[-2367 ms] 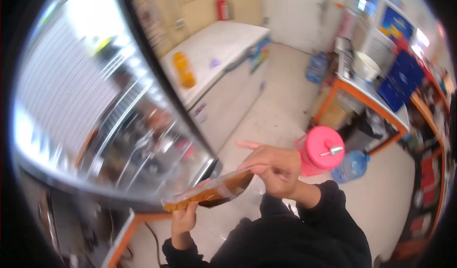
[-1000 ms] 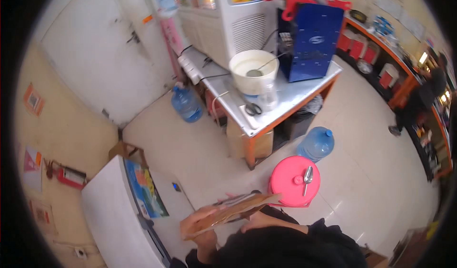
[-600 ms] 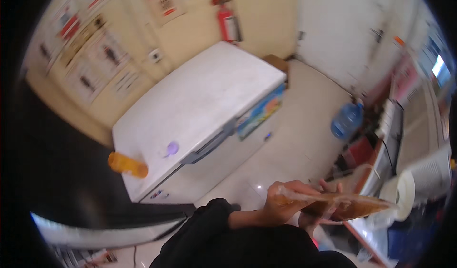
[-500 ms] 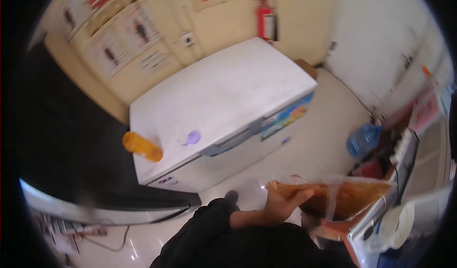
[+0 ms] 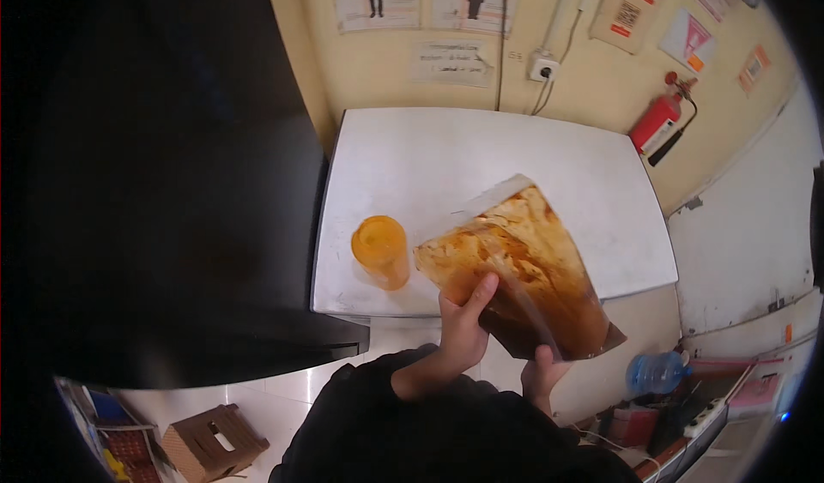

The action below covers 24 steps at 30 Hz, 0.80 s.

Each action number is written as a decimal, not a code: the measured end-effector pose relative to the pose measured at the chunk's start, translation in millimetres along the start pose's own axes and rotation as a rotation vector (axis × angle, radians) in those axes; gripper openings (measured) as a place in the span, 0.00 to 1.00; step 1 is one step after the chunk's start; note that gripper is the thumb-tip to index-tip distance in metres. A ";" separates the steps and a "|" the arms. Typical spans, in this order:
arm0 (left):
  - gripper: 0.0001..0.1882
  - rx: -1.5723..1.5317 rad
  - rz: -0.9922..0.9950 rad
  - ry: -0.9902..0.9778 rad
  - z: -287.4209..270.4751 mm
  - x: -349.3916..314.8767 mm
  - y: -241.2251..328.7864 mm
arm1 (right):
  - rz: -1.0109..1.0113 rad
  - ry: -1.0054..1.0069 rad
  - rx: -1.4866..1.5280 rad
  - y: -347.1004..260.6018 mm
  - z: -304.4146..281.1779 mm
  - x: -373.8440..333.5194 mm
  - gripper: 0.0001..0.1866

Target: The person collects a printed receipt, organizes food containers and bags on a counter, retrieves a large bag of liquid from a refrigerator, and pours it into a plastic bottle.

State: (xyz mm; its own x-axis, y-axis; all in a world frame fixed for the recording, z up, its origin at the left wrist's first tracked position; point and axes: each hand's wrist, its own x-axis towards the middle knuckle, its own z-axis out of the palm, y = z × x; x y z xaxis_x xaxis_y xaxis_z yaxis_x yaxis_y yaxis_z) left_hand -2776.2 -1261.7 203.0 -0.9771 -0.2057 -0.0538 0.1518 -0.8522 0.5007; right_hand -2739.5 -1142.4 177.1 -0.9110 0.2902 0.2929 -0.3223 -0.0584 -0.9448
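Note:
A large clear plastic bag [image 5: 549,260] of brown, sauce-like liquid hangs tilted in front of me, partly over the near edge of a white chest freezer [image 5: 429,148]. My left hand [image 5: 465,329] grips its near left side, thumb on top. At the bag's lower right corner my right hand [image 5: 542,373] is closed on it, its fingers mostly hidden underneath. Left of the bag, an orange squeeze bottle [image 5: 382,251] stands on the freezer lid. The purple cap is not visible now.
A tall black cabinet [image 5: 197,166] borders the freezer's left side. A red fire extinguisher [image 5: 659,123] hangs on the wall at far right. A blue water jug [image 5: 657,371] lies on the floor at right, and a cardboard box [image 5: 215,444] sits at lower left.
My view has turned toward the freezer. The bag has come from beside the right-hand desk to the freezer's front, and my right hand now shows on its corner.

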 end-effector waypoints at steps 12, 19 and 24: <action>0.23 -0.258 -0.162 0.188 -24.2 4.0 10.5 | 0.086 -0.126 -0.199 3.5 -2.8 12.3 0.56; 0.25 -0.368 -0.121 0.131 -28.1 10.1 12.5 | -0.064 -0.167 -0.190 -5.5 14.7 20.2 0.53; 0.26 -0.408 -0.147 0.130 -30.7 6.5 11.7 | -0.082 -0.162 -0.222 -10.0 15.3 18.4 0.53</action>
State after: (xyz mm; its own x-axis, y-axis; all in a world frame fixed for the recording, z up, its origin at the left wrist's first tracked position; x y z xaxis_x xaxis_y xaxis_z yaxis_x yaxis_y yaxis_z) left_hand -2776.2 -1287.7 181.9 -0.9698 -0.1046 -0.2204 0.0844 -0.9915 0.0992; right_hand -2757.0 -1151.1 194.2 -0.9192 0.1279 0.3724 -0.3487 0.1747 -0.9208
